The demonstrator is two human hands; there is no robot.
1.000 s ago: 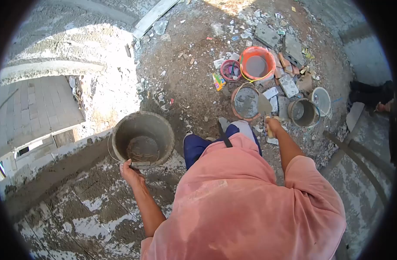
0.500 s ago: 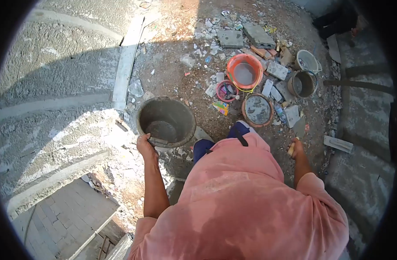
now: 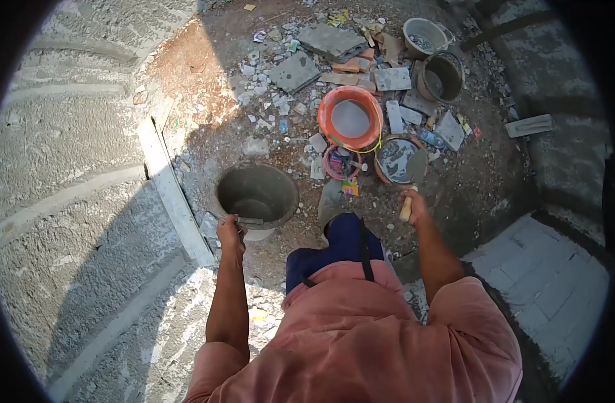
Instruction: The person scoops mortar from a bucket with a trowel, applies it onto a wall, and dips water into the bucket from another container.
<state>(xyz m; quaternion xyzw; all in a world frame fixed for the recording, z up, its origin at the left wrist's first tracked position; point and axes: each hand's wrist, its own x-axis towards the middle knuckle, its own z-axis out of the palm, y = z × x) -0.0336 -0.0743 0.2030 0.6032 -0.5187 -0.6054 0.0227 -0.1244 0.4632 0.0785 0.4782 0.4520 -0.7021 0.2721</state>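
Observation:
My left hand [image 3: 231,234] is closed at the near rim of a large, dark, mortar-stained bucket [image 3: 257,195]. Little shows inside this bucket. A narrow grey bar [image 3: 250,221] lies along the rim beside my fingers; its kind is unclear. In my right hand [image 3: 416,204] is a trowel [image 3: 407,207], gripped by its pale wooden handle. Its grey blade reaches the near right side of a round bucket [image 3: 383,176] holding wet grey material. I cannot tell whether the blade touches that material.
Beyond the round bucket stands an orange bucket [image 3: 325,127] with greyish liquid, beside a small pink basket [image 3: 329,171] of odds and ends. Two more buckets [image 3: 447,96] [image 3: 415,27] sit farther right. Broken blocks [image 3: 294,72] and rubble cover the ground. A long board [image 3: 173,191] lies left.
The view has turned and moved closer to the round bucket. My right hand has brought the trowel from the right side to that bucket. My left hand keeps hold of the dark bucket.

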